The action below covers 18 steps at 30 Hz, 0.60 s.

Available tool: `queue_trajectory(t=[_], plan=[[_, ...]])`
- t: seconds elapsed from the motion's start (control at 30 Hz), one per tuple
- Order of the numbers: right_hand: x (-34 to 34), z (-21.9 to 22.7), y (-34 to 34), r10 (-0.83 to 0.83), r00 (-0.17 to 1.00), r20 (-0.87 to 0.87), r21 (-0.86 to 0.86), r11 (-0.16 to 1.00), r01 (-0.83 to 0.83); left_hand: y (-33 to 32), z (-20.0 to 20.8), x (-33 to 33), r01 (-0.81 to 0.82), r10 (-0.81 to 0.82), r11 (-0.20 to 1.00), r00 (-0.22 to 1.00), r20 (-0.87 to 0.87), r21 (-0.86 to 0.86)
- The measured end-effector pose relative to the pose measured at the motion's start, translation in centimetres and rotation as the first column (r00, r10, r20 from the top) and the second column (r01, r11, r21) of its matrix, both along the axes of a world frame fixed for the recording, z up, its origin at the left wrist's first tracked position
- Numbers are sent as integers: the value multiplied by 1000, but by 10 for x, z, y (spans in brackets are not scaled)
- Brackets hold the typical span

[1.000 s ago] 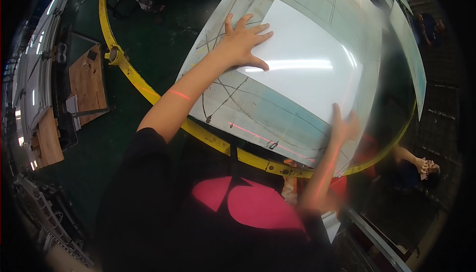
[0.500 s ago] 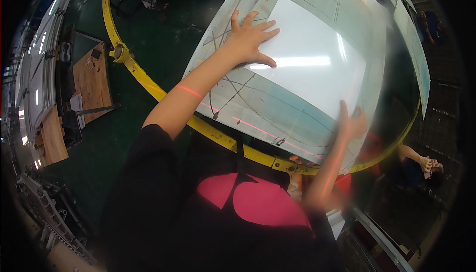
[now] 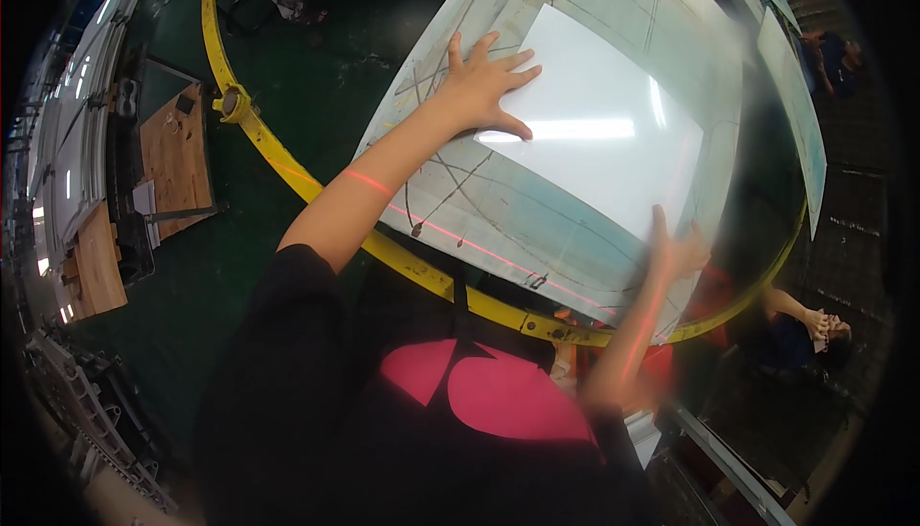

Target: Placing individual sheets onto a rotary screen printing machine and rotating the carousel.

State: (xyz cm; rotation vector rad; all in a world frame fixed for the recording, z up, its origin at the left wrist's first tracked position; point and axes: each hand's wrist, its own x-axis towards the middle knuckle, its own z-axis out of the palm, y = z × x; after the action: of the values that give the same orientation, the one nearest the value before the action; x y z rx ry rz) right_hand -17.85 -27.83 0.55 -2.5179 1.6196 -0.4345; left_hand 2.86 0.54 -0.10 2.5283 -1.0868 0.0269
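Observation:
A glossy white rectangular sheet (image 3: 613, 95) lies flat on a pale, scuffed board (image 3: 508, 191) marked with dark crossing lines. My left hand (image 3: 484, 85) spreads its fingers at the sheet's left corner, the thumb and some fingertips touching its edge. At the sheet's near right corner is my right hand (image 3: 678, 250), its thumb stretched up along the edge and the fingers apart; a blur softens this side. A red laser line crosses the board's near edge and both my forearms.
A yellow curved rail (image 3: 412, 265) rings the board. On the left stand stacked pale panels (image 3: 81, 133) and a wooden board (image 3: 177, 162). Another person (image 3: 810, 330) is at the right, beyond the rail. Greenish panels (image 3: 795, 124) lean at the upper right.
The view has shifted slightly, so the sheet and board appear a little lower. Both hands keep nearly the same places on the sheet.

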Motion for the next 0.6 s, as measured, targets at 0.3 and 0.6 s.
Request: queue_trajectory(t=[0.3, 0.6], plan=[[-2, 2, 5, -31, 999, -21, 99, 995, 33, 1, 0, 1, 12, -11, 1000, 1000, -1, 14], [3, 2, 6, -11, 998, 64, 39, 999, 8, 1, 2, 0, 7, -7, 1000, 1000, 14, 24]])
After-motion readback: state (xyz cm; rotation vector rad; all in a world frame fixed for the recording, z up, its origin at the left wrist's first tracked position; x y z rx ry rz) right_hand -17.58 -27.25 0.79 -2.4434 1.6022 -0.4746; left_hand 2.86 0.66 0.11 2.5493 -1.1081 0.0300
